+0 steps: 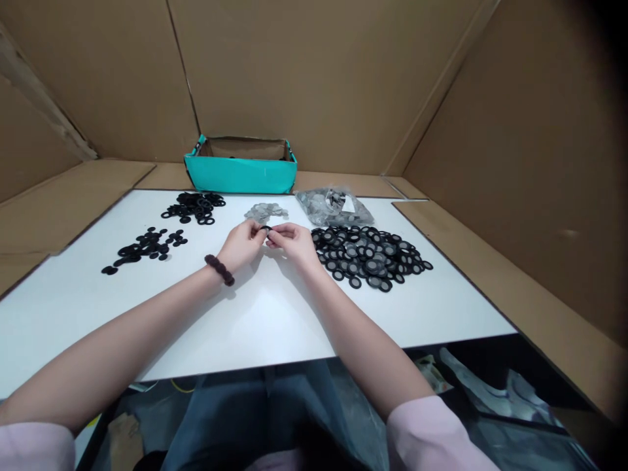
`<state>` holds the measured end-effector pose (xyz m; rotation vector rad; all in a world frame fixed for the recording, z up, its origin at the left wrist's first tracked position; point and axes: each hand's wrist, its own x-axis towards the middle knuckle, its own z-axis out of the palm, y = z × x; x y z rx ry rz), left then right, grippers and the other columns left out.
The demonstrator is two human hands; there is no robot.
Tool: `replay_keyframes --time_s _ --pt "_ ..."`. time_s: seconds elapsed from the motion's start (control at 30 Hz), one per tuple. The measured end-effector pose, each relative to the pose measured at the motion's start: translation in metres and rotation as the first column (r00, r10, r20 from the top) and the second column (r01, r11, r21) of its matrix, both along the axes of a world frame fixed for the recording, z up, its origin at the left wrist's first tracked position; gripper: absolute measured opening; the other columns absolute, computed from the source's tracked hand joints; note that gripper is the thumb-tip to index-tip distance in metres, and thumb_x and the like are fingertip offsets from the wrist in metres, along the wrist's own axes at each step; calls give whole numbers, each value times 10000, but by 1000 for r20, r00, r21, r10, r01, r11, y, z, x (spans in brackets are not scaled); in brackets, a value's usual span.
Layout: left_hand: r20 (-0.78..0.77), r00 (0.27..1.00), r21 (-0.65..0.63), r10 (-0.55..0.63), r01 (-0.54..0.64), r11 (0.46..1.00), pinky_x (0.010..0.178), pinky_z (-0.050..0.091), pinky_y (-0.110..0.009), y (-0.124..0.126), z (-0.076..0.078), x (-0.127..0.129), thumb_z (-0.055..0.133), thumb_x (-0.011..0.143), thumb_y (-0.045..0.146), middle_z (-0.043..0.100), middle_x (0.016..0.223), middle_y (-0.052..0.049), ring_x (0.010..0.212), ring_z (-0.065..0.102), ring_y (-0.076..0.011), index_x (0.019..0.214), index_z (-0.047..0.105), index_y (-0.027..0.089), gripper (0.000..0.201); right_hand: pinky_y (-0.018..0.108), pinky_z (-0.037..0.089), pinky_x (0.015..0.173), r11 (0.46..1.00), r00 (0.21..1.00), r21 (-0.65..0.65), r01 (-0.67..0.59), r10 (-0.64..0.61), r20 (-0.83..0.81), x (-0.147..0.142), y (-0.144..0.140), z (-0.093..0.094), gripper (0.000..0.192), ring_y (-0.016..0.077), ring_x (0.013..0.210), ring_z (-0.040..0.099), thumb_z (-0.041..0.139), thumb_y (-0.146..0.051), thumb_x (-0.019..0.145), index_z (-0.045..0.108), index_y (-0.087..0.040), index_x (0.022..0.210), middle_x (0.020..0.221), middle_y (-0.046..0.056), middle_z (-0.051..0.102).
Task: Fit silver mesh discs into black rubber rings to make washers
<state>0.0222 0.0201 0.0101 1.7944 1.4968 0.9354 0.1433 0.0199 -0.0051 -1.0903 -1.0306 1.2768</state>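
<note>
My two arms reach out over the white table [255, 314] and meet in the middle. My left hand [241, 244] and my right hand [293, 241] are close together, with the fingertips almost touching. Both hands are curled, not flat, and the fingers are pinched shut on one small black ring [266, 229]. The ring sits up between my two hands, just above the table. I cannot tell if anything is inside the ring, because it is too small to see well. My left wrist has a dark bead bracelet [219, 269] on it. My sleeves are light pink and stop at the elbows. Just beside my right hand lies a big pile of black rings with grey middles [370, 256]. Behind that pile is a clear bag [333, 206] with grey bits in it. A little heap of grey round pieces [266, 211] lies just behind my hands. To the left are two piles of plain black rings, one near [142, 248] and one farther back [195, 206]. A teal box [240, 171] stands at the back, against the brown cardboard wall [314, 72].
</note>
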Motion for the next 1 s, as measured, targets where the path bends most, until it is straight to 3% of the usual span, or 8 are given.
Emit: replay_keyframes --time_s 0.17,0.3,0.5,0.7,1.0 --pt "193 981 -28 15 -10 1000 550 441 -254 0 0 3 435 803 242 570 694 -24 614 551 -147 753 468 177 89 215 481 550 972 998 227 52 -46 -33 -10 -2 -4 101 84 508 557 601 -139 689 569 -174 778 574 -37 592" --pt "265 961 -60 81 -67 996 538 439 -239 -3 1 8 424 813 214 540 702 -16 627 546 -138 768 452 181 62 262 502 629 953 994 285 103 -87 -70 -19 -2 -10 79 106 595 575 587 -207 723 589 -165 791 681 5 617" --pt "136 990 -58 22 -14 998 526 418 -268 0 2 2 424 800 217 552 663 -12 512 512 -130 731 463 180 87 270 496 653 962 996 256 91 -86 -33 -17 0 -10 80 111 606 570 552 -159 706 618 -149 749 696 17 634" --pt "98 992 -62 -83 89 994 536 415 -253 6 8 -6 505 734 226 556 633 -16 584 531 -145 667 492 180 82 235 472 633 965 990 261 21 -56 128 -9 1 -3 122 95 601 553 532 -140 715 647 -161 754 719 9 646" --pt "238 970 -67 46 -31 997 550 437 -253 -2 13 0 558 673 261 572 609 -6 547 518 -123 695 555 149 115 196 458 543 983 998 174 57 -59 6 -9 4 -6 111 78 544 545 535 -142 738 610 -158 818 612 -23 581"
